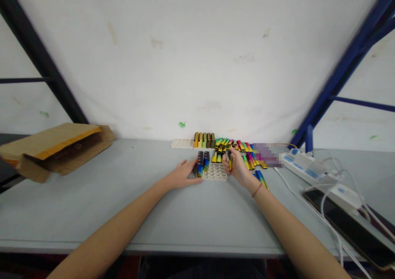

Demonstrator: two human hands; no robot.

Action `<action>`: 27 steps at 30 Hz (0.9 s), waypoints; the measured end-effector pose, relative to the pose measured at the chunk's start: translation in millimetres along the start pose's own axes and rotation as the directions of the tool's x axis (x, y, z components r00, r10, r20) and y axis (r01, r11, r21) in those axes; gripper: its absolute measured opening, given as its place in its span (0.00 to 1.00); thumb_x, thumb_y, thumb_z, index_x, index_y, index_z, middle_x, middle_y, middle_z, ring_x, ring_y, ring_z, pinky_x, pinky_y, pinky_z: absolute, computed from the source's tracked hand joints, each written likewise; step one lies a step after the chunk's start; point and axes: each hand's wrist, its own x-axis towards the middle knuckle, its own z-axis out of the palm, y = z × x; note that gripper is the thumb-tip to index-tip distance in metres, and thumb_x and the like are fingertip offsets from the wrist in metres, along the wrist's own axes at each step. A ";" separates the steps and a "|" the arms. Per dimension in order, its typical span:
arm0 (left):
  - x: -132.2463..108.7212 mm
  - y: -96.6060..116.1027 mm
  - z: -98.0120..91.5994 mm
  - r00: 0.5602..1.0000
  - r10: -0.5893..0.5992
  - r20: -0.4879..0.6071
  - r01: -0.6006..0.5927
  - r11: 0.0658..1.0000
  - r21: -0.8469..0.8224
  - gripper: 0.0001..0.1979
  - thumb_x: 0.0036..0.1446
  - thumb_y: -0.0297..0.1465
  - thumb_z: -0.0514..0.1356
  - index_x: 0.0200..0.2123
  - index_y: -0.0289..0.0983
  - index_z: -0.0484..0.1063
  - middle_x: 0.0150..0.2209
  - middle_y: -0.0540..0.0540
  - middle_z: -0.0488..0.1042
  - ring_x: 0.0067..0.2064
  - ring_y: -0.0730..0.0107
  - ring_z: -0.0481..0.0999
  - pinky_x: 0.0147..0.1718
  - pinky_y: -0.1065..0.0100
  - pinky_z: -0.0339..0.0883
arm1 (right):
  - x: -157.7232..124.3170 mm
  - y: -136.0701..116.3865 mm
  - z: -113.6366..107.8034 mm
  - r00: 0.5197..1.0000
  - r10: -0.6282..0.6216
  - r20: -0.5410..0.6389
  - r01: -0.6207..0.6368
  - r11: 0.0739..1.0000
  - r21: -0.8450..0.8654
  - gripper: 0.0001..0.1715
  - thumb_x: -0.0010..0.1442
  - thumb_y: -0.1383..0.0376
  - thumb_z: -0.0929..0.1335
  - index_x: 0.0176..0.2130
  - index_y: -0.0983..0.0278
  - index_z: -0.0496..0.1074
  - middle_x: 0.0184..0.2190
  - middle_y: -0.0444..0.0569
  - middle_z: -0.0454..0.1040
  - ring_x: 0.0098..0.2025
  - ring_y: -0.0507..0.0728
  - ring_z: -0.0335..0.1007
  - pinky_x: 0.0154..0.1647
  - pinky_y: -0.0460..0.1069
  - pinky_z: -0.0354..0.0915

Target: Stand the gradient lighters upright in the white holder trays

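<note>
A white tray (215,173) with rows of round pockets lies on the table before me. Blue lighters (200,168) with dark tops stand upright in two rows at its left end. My left hand (181,175) holds that end, its thumb along the front edge and its fingers behind. Above the tray's right end, my right hand (239,168) is closed around a lighter (229,160) with a dark upper end and a gold-yellow side. Loose shiny multicoloured lighters (243,146) lie piled behind and beside this hand. Some blue ones (262,179) lie near my right wrist.
Against the wall stand another white tray (182,143) and a block of upright yellow-to-dark lighters (204,140). An open brown paper bag (61,145) lies at left. At right are a power strip (324,182), white cables (322,213) and a dark phone (348,227).
</note>
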 end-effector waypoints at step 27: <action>0.3 -5.0 3.6 1.000 0.006 -0.016 -0.006 1.000 -0.014 0.36 0.57 0.48 0.55 0.62 0.34 0.51 0.62 0.36 0.58 0.63 0.50 0.55 0.61 0.48 0.40 | -5.7 -4.6 4.7 0.952 0.115 -0.282 -0.076 0.987 0.144 0.22 0.54 0.55 0.53 0.14 0.61 0.52 0.09 0.38 0.45 0.10 0.46 0.36 0.11 0.42 0.35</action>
